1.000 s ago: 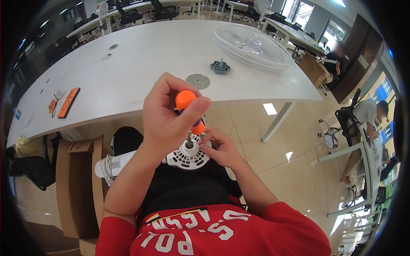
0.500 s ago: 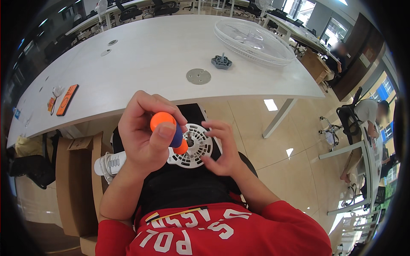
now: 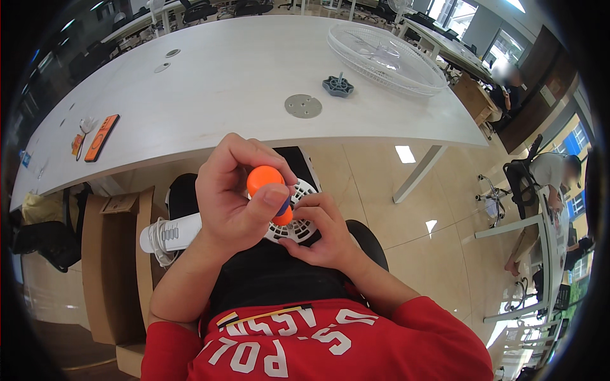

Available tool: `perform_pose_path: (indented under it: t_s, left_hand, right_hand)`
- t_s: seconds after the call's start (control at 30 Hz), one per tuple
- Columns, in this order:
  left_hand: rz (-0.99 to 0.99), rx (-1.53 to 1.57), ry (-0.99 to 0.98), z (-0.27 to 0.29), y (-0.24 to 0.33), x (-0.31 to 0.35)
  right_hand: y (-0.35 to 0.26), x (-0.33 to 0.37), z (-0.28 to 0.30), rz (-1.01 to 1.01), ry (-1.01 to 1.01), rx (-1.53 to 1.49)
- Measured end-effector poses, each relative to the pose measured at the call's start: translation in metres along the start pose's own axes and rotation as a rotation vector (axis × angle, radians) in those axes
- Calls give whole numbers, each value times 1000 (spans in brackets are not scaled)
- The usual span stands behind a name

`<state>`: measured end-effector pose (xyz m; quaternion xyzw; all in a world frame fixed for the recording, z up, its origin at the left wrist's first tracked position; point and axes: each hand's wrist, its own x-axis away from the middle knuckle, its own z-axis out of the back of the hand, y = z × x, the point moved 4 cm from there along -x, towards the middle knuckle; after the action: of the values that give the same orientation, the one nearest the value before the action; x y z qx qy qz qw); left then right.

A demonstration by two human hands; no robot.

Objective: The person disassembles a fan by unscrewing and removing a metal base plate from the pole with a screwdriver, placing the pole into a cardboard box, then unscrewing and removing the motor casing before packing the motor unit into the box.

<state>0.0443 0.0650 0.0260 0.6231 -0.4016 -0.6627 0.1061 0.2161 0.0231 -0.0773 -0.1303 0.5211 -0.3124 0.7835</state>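
My left hand [image 3: 232,197] is closed around a screwdriver [image 3: 265,180] with an orange and blue handle, pointing down at the middle of a round slotted white fan motor housing [image 3: 276,234]. The screwdriver's tip is hidden behind the handle and fingers. My right hand [image 3: 324,235] curls over the housing's right side, thumb and fingers gripping it close to the screwdriver. The housing rests over my lap. To its left, partly behind my left forearm, lies a white fan body [image 3: 181,233] with its cord [image 3: 164,244] wound around it.
On the white table [image 3: 229,82] ahead lie a grey knob with a bolt [image 3: 338,86], a white fan grille [image 3: 406,66] and an orange phone [image 3: 101,138]. An open cardboard box [image 3: 114,273] stands on the floor at my left. A person [image 3: 551,171] sits far right.
My right hand has moved left from beside the housing onto it, its fingers closing in. My left hand and the screwdriver have shifted slightly right. The view has moved a little.
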Motion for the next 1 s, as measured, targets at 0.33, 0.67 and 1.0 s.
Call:
perform_pose_path:
  t_s: [0.33,0.67,1.0]
  left_hand:
    - [-32,-86,-10,-12,1,-1]
    - [-46,-1,-3,-10,-4,2]
    - [51,54,-36,-8,-5,-2]
  right_hand:
    - [-3,-2,1,-32,7,2]
    - [-3,0,-1,-33,25,19]
    - [-2,0,-2,-25,27,12]
